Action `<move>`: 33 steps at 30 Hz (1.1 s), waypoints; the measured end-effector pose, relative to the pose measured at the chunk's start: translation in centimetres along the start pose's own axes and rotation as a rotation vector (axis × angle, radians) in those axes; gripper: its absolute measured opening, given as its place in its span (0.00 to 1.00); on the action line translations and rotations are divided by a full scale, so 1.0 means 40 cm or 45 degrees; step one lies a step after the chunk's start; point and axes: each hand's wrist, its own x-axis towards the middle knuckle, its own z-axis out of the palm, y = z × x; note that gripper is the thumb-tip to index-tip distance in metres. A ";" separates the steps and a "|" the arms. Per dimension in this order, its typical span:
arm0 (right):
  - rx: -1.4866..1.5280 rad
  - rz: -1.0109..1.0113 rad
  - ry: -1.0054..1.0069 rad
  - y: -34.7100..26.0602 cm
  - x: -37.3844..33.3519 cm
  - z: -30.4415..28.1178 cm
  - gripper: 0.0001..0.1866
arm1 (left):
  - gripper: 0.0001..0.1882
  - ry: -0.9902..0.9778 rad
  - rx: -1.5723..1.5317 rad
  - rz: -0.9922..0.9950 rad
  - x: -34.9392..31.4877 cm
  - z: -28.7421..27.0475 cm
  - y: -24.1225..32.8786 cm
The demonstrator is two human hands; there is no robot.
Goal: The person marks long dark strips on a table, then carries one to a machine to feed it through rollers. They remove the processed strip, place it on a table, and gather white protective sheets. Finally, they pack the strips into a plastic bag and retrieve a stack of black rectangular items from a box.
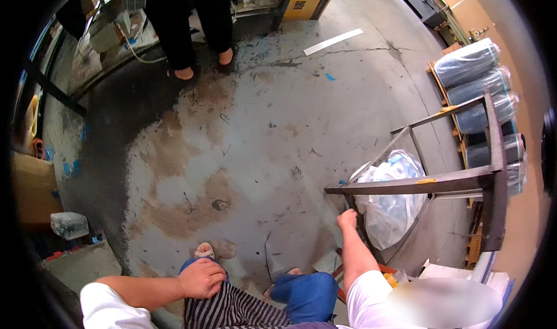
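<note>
My left hand [203, 278] lies on my left knee, over the blue trousers and a striped black-and-grey cloth [238, 307]. Its back faces up and the fingers rest loosely on the knee, with nothing seen in them. My right arm stretches forward to a dark metal frame [418, 185]. There my right hand [347, 219] is closed at the near-left leg of the frame, just below its top bar; the fingertips are partly hidden. Inside the frame sits a crumpled, translucent white plastic bag [389, 204].
Wrapped dark rolls [473, 91] are stacked on a wooden pallet at the right. Ahead, a person in black trousers [188, 22] stands by a low platform. A white strip [332, 42] lies on the stained floor [278, 132]. Cardboard [35, 190] stands at the left.
</note>
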 end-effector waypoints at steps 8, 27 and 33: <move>0.315 -0.648 -0.522 -0.146 -0.549 -0.024 0.23 | 0.09 -0.227 0.005 -0.227 -0.116 -0.001 0.069; 0.331 -0.993 -1.003 0.668 -1.091 -0.591 0.17 | 0.19 -0.085 -0.724 -0.626 -0.125 -0.135 0.762; 0.585 -1.061 -0.855 0.484 -1.026 -0.898 0.23 | 0.21 0.114 -0.592 -1.262 -0.363 -0.260 0.789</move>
